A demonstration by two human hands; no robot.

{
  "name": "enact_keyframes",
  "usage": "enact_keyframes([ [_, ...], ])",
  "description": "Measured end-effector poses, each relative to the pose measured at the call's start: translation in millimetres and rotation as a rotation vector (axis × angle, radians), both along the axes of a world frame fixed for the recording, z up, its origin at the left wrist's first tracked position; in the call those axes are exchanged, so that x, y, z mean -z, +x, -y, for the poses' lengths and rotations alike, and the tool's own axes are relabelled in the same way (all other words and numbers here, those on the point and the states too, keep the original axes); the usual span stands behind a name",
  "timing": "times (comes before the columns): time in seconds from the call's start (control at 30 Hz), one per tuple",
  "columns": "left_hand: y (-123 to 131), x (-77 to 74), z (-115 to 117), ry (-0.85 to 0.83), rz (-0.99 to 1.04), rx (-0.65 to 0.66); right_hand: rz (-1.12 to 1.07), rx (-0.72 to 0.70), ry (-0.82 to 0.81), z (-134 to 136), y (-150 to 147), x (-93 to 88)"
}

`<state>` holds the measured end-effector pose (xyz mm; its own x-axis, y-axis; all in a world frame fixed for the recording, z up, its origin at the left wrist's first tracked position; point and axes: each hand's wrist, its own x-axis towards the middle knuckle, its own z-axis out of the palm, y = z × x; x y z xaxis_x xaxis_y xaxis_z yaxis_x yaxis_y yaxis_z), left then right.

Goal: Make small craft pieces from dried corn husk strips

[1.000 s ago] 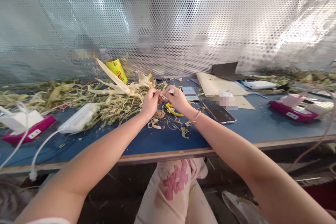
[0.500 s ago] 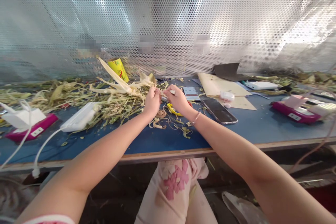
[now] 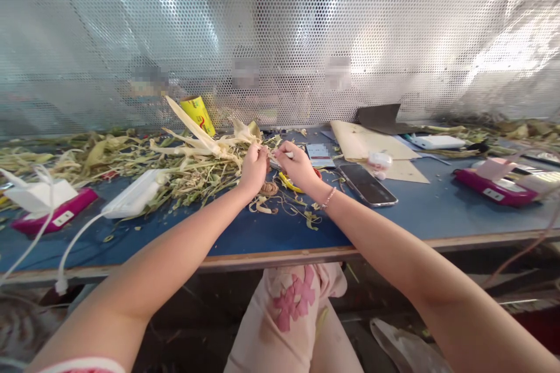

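Pale dry husk (image 3: 192, 122) sits on the blue table (image 3: 249, 239), just beyond the left hand (image 3: 254, 173), whose fingers look pinched, can't tell on what. The right hand (image 3: 299, 170) curls around a small white piece (image 3: 289, 154). Seems like fiddly fingertip work; I'd say the next move calls for steady, light fingers.

Faces a bench (image 3: 262, 236), with a panel (image 3: 289, 41) behind.
Has leaves (image 3: 195, 172) left of the left hand (image 3: 254, 169), a tube (image 3: 199, 113) behind them, a socket block (image 3: 65, 218) before; right of the right hand (image 3: 297, 169), a phone (image 3: 370, 185) before paper (image 3: 365, 143), another socket block (image 3: 494, 186) farther right.
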<state>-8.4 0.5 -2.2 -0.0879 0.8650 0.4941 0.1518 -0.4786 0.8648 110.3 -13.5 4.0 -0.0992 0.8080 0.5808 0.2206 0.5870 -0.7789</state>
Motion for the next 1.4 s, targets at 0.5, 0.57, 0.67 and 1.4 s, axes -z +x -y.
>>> enact_keyframes([
  [0.5, 5.7, -8.2, 10.5, -0.141, 0.05, 0.168, -0.137, -0.026, -0.138, -7.3, -2.4, 6.4],
  [0.57, 6.7, -9.6, 12.0, -0.167, 0.103, 0.228, -0.158, -0.034, -0.145, -9.1, -2.5, 7.7],
  [0.67, 7.2, -10.0, 13.0, -0.193, 0.141, 0.273, -0.185, -0.05, -0.17, -9.4, -3.3, 7.9],
  [1.4, 8.2, -7.5, 6.3, -0.171, 0.302, 0.191, 0.058, 0.054, 0.043, 1.4, -0.5, -1.1],
])
